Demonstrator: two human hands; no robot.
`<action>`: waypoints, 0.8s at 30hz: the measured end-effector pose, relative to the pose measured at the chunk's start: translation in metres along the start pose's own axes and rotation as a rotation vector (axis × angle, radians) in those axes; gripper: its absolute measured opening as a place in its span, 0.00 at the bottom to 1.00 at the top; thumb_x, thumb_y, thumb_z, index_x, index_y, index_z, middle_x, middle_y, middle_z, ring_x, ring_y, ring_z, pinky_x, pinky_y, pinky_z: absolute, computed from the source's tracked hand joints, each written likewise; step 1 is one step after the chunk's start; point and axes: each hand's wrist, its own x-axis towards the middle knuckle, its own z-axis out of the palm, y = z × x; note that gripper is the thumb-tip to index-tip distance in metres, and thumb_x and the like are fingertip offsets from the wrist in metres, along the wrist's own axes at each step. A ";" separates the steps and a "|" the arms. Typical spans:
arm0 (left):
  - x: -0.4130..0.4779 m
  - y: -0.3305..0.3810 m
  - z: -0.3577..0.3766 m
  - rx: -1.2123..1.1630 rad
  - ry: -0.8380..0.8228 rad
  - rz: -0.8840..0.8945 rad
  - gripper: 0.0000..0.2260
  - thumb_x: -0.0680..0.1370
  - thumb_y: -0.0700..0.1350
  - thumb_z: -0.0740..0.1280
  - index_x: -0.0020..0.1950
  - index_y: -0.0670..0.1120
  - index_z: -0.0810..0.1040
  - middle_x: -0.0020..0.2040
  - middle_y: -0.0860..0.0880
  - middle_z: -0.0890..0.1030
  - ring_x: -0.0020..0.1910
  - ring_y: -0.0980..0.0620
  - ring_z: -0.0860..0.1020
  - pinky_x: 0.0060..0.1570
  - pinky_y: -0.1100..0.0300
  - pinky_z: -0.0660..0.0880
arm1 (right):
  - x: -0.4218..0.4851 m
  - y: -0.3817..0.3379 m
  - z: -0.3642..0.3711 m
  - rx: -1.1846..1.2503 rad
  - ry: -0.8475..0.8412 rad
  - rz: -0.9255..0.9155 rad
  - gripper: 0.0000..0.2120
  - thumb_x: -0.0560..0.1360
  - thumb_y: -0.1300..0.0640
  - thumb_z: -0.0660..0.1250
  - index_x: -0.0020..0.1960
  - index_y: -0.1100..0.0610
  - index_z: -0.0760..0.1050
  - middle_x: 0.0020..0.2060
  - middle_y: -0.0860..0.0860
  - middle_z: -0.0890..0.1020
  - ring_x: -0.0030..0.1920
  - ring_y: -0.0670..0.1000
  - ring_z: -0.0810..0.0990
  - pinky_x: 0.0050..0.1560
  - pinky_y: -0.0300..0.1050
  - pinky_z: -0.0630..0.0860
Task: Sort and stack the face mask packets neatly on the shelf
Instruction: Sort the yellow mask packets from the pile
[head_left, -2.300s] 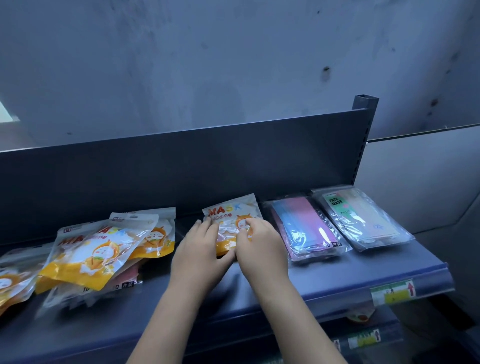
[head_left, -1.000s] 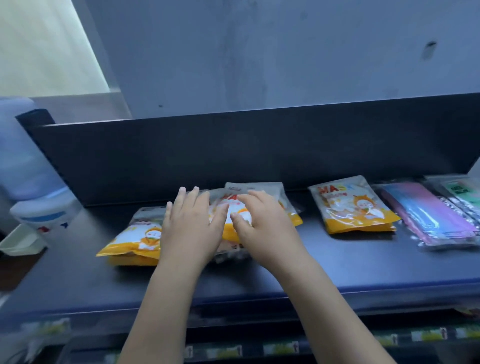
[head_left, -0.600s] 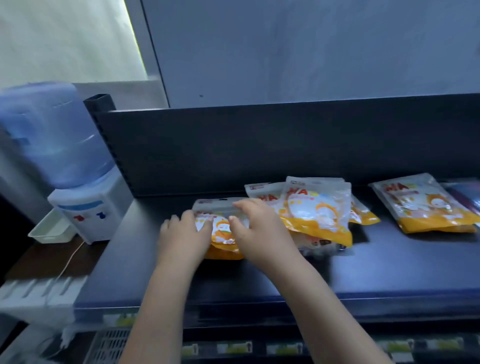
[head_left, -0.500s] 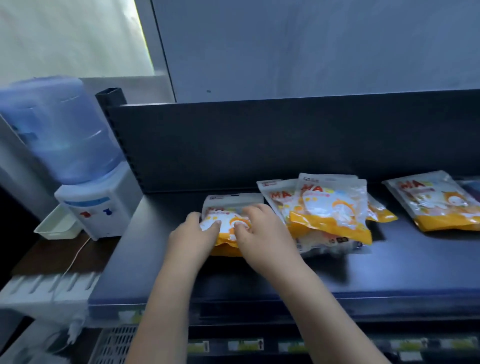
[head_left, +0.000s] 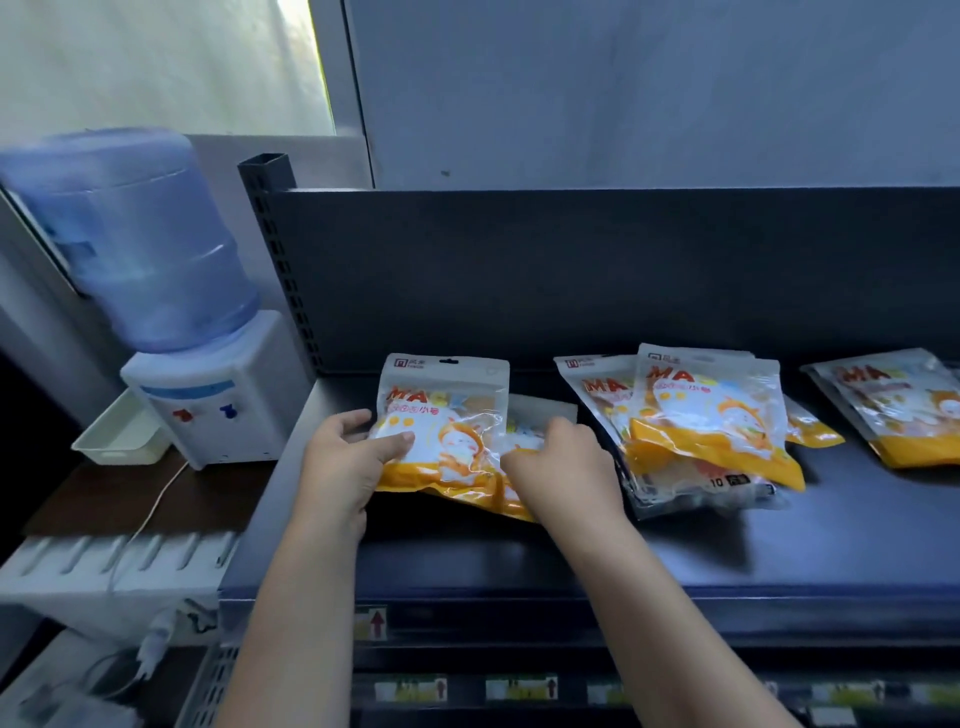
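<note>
A yellow and white mask packet (head_left: 447, 415) is tilted up at the left end of the dark shelf (head_left: 675, 551). My left hand (head_left: 345, 457) grips its left edge, thumb on the front. A second packet (head_left: 524, 441) lies under it to the right, and my right hand (head_left: 563, 467) pinches that one's edge. Right of my hands sits a loose pile of the same packets (head_left: 701, 421) over a clear one. Another yellow packet (head_left: 893, 405) lies at the far right edge.
The shelf's dark back panel (head_left: 571, 270) rises behind the packets. A water dispenser (head_left: 171, 312) with a blue bottle stands left of the shelf, with a white tray (head_left: 122, 436) beside it. Lower shelf rails with price labels (head_left: 519, 688) run below.
My view and both hands have shifted left along the shelf, away from the sorted packets at the right. The left hand has lifted the leftmost yellow packet up off another one.
</note>
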 end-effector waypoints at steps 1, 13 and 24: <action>0.001 -0.001 -0.003 0.000 0.003 -0.006 0.30 0.70 0.33 0.79 0.70 0.42 0.74 0.57 0.41 0.83 0.47 0.45 0.85 0.37 0.54 0.81 | 0.001 -0.001 0.001 -0.050 -0.003 0.003 0.22 0.72 0.53 0.68 0.66 0.55 0.72 0.62 0.55 0.73 0.58 0.61 0.75 0.47 0.51 0.76; 0.000 -0.002 -0.019 -0.252 -0.014 0.050 0.40 0.63 0.38 0.83 0.74 0.43 0.72 0.61 0.41 0.82 0.53 0.40 0.85 0.58 0.41 0.81 | 0.004 -0.002 0.017 0.806 0.015 -0.084 0.22 0.68 0.67 0.80 0.57 0.51 0.81 0.49 0.49 0.88 0.51 0.50 0.88 0.49 0.54 0.87; -0.031 0.030 0.028 -0.382 -0.084 0.285 0.20 0.74 0.37 0.76 0.66 0.47 0.79 0.61 0.45 0.83 0.59 0.44 0.84 0.53 0.48 0.82 | 0.010 0.020 -0.065 1.016 0.197 -0.262 0.08 0.83 0.61 0.67 0.56 0.51 0.82 0.48 0.50 0.89 0.50 0.51 0.89 0.50 0.58 0.86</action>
